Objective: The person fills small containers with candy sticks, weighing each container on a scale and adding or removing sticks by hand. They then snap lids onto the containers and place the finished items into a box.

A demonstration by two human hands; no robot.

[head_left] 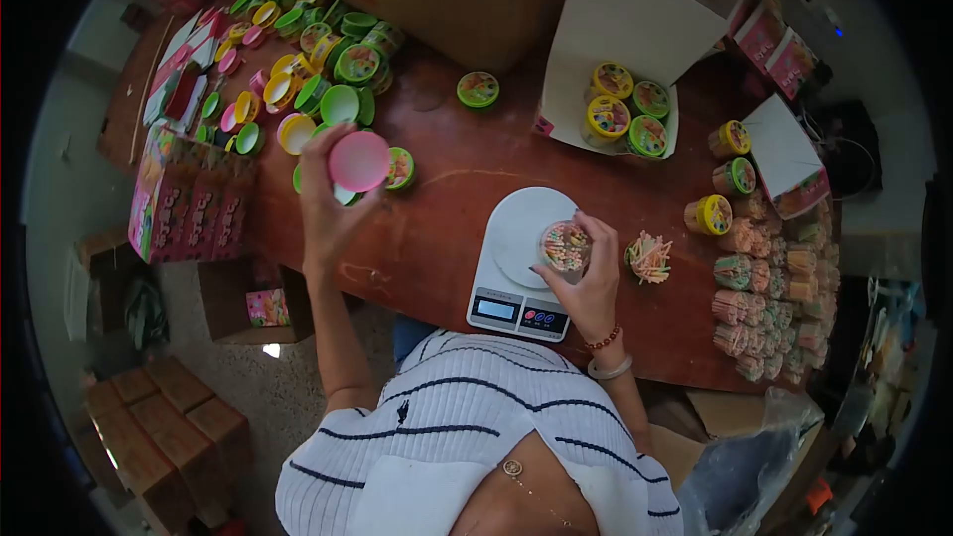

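Note:
My left hand grips a round pink lid by its edge, raised over the table near the pile of lids, its hollow side facing me. In my right hand is a small clear cup packed with thin, colourful sticks, thumb and fingers around its side. The cup overlaps the right part of the white kitchen scale, whose display and buttons face me. To the right of that hand lies a loose bunch of pale sticks. A green-lidded tub sits just behind the pink lid.
Green, yellow and pink lids heap up at the back left, beside pink printed boxes. An open white box holds several lidded tubs. Stick bundles and yellow-lidded tubs stand at the right. A large cardboard carton is behind.

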